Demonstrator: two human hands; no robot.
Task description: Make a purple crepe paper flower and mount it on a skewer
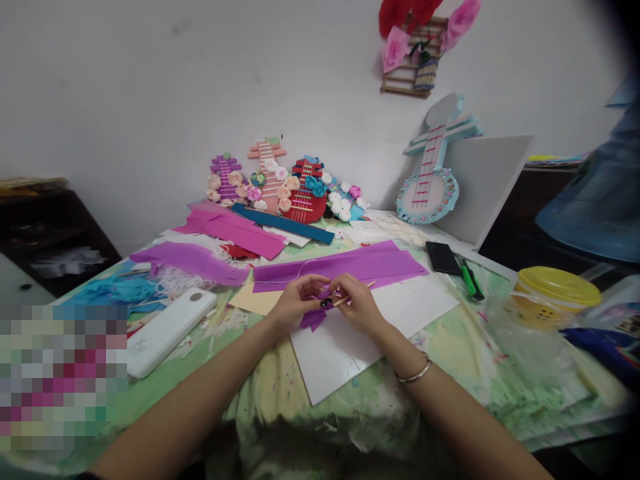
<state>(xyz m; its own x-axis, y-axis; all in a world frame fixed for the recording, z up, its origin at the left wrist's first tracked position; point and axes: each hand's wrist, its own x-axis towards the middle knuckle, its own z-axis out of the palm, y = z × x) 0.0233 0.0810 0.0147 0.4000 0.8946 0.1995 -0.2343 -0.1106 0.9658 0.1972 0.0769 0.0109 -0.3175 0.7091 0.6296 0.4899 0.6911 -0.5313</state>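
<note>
My left hand (296, 303) is closed with its fingertips pinched near a small crumpled purple paper piece (313, 320), which hangs under them. Close beside it, my right hand (357, 305) is closed around a thin wooden stick (371, 285) that pokes out past the fingers. A small black thing (327, 303), too little to make out, sits between the two hands. Both hands are above a white board (345, 353). Just behind them lies a long folded strip of purple paper (345, 265), with a thin white string across it.
Purple paper (190, 261), pink paper (235, 230) and white string (180, 283) lie left, near a white power-bank-like device (170, 333). Right are a black pad (443, 258), a green cutter (469, 279) and a yellow-lidded tub (557, 293). Decorated paper instruments (303, 190) lean against the wall.
</note>
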